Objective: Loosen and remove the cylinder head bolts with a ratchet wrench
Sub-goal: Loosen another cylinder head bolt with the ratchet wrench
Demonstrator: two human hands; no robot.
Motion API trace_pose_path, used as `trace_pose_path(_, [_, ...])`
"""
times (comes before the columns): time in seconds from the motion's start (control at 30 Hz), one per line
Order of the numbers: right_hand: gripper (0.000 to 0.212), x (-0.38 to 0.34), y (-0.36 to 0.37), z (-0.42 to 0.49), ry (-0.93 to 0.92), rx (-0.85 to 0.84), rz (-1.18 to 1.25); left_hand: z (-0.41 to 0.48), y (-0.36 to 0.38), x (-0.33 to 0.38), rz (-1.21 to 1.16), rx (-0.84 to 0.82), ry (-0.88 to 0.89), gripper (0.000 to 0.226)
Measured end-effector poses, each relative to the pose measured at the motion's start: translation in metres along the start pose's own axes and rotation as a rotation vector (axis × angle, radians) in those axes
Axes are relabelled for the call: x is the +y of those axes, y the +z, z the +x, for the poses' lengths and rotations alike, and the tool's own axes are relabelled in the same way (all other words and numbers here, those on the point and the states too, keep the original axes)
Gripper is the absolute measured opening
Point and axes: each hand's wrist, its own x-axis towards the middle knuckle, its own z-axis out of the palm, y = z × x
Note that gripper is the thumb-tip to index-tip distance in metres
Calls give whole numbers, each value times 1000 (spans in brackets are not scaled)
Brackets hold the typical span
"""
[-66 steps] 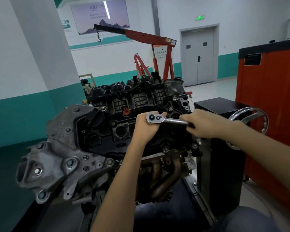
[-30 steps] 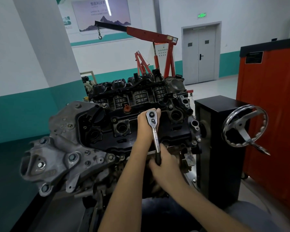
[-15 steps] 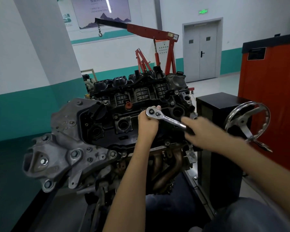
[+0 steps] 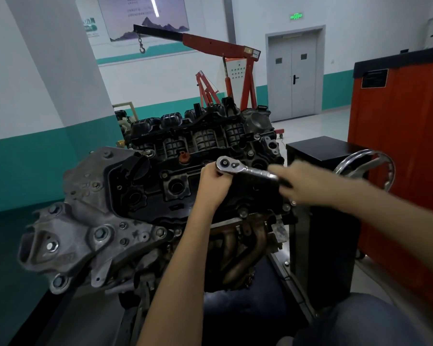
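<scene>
Your left hand [image 4: 215, 183] curls its fingers beneath the chrome ratchet wrench [image 4: 245, 168]; your blurred right hand [image 4: 300, 183] grips its handle at three o'clock. Press the head down squarely and sweep smoothly.

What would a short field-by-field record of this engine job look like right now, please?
Tool: ratchet, head over the engine top, handle pointing right
Left hand: grips just under the ratchet head
Right hand: blurred, grips the handle end
Right of engine: handwheel
Behind engine: red hoist
</scene>
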Motion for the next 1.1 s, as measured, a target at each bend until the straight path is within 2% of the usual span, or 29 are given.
trace_pose_path(0.07, [22, 8, -26, 18, -81, 33, -270, -4, 0, 2, -36, 69, -3, 42])
trace_pose_path(0.13, [28, 4, -23, 22, -79, 101, -322, -9, 2, 1, -115, 148, -24, 39])
trace_pose_path(0.23, [18, -18, 25, -8, 71, 220, -9, -13, 11, -2, -160, 192, -23, 37])
trace_pose_path(0.37, [24, -90, 90, -25, 238, 357, 554, -10, 21, 1, -198, 257, -61, 47])
trace_pose_path(0.47, [19, -121, 107, -14, 246, 353, 663, -7, 13, -1, -163, 224, -83, 53])
trace_pose_path(0.53, [18, -107, 96, -14, 243, 299, 573, -7, 3, -1, -131, 145, -51, 53])
trace_pose_path(0.63, [17, -60, 58, -17, 141, 145, 368, -3, -9, 3, -56, 29, 24, 49])
trace_pose_path(0.73, [22, -13, 5, -2, 4, 12, 17, -2, -10, 10, -26, -93, 60, 47])
trace_pose_path(0.8, [23, 1, -19, 13, -54, 21, -205, -6, -7, 11, -64, -74, 65, 41])
trace_pose_path(0.87, [21, 3, -20, 20, -62, 69, -278, -10, -4, 8, -128, 21, 47, 39])
trace_pose_path(0.93, [16, -6, 1, 9, 5, 118, -134, -13, 1, 6, -184, 100, 35, 40])
trace_pose_path(1.03, [20, -46, 60, -23, 145, 256, 374, -13, 13, 5, -232, 162, 34, 42])
trace_pose_path(1.1, [23, -85, 92, -26, 269, 397, 577, -12, 19, 10, -246, 218, 12, 43])
